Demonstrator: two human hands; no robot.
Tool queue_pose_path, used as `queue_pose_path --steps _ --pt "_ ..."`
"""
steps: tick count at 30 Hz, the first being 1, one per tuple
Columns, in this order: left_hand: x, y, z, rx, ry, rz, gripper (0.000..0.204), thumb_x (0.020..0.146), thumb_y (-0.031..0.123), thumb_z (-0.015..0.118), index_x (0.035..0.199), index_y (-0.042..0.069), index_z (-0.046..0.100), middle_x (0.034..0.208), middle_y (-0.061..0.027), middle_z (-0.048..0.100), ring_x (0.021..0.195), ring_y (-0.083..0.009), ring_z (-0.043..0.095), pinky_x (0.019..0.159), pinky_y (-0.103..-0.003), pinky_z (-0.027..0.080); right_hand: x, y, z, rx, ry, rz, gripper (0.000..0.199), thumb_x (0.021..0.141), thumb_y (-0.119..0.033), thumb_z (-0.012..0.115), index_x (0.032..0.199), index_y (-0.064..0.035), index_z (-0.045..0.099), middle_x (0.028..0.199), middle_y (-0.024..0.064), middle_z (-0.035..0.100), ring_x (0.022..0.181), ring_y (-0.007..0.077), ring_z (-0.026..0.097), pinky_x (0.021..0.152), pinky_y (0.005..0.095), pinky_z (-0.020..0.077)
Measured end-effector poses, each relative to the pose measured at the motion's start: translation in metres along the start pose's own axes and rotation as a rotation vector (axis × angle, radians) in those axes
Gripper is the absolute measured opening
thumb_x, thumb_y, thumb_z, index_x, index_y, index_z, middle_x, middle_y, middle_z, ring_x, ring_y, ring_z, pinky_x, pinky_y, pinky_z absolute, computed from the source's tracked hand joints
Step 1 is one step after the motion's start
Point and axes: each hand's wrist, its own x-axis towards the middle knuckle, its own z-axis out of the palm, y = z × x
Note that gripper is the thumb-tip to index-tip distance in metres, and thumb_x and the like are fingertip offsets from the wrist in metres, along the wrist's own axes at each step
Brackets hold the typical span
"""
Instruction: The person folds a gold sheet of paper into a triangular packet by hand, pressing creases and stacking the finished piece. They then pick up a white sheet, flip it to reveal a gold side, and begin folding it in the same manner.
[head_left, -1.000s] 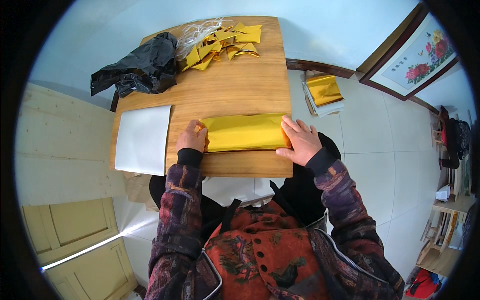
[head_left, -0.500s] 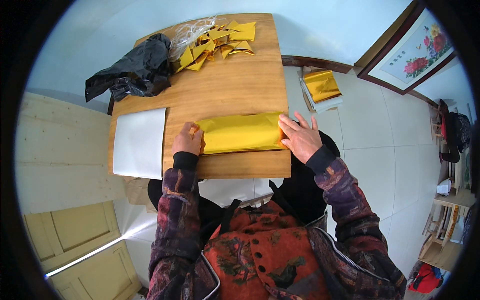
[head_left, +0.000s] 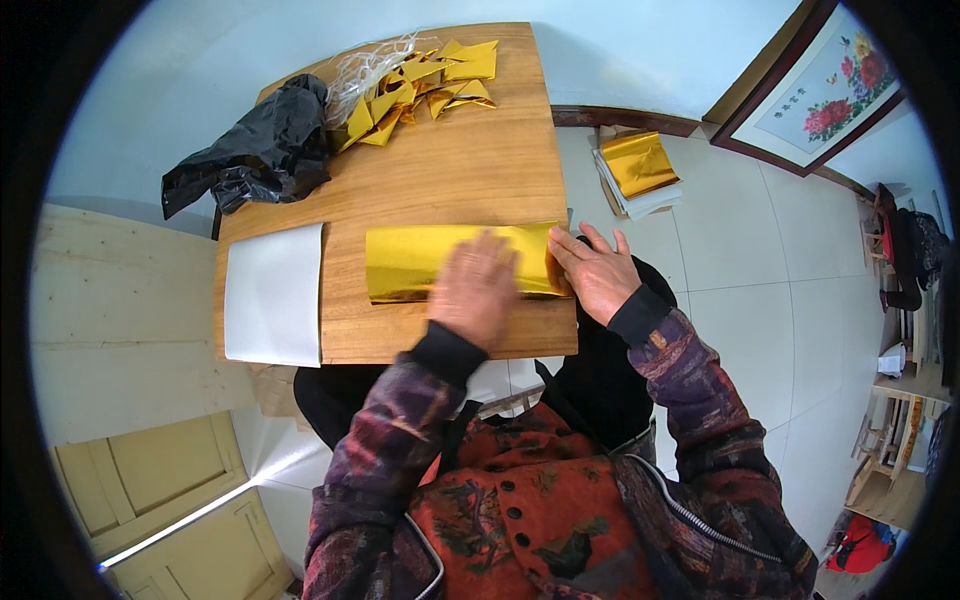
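A sheet of shiny gold foil paper [head_left: 400, 262], doubled over into a long strip, lies across the near part of the wooden table. My left hand [head_left: 476, 288] is laid flat over its middle, fingers stretched forward and a little blurred by motion. At the strip's right end, my right hand [head_left: 598, 275] rests its fingertips on the foil, with the other fingers spread. Neither hand grips anything. Left of the strip, a white sheet or stack of paper [head_left: 273, 295] lies flat on the table.
At the table's [head_left: 450, 170] far end are folded gold foil pieces [head_left: 385, 105], clear crumpled plastic [head_left: 355, 85] and a black plastic bag [head_left: 265, 140]. More gold foil paper [head_left: 640, 165] tops a stack on the floor. A framed flower picture [head_left: 820, 95] leans at right.
My left hand has let go of the strip's left end and moved right, onto its middle. The left end now lies flatter. My right hand stays at the right end.
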Motion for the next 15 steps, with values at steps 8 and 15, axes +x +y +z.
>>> queue_pose_path --steps 8,15 --pt "0.005 0.034 0.017 -0.143 -0.346 0.000 0.084 0.080 0.064 0.061 0.147 0.018 0.038 0.155 -0.0120 0.032 0.144 -0.0302 0.028 0.114 -0.054 0.022 -0.001 0.001 0.002 0.032 0.030 0.003 0.048 0.094 -0.013 0.050 0.142 -0.0129 0.046 0.153 -0.0026 0.037 0.140 0.0301 0.033 0.110 0.0611 0.0224" --pt "-0.013 0.039 0.015 -0.168 -0.299 -0.007 0.080 0.079 0.065 0.061 0.146 0.025 0.041 0.157 -0.0135 0.026 0.144 -0.0343 0.024 0.111 -0.060 0.021 -0.002 0.003 0.006 0.049 0.053 -0.009 0.051 0.092 -0.011 0.053 0.142 -0.0113 0.046 0.153 -0.0024 0.037 0.139 0.0311 0.034 0.110 0.0605 0.0223"
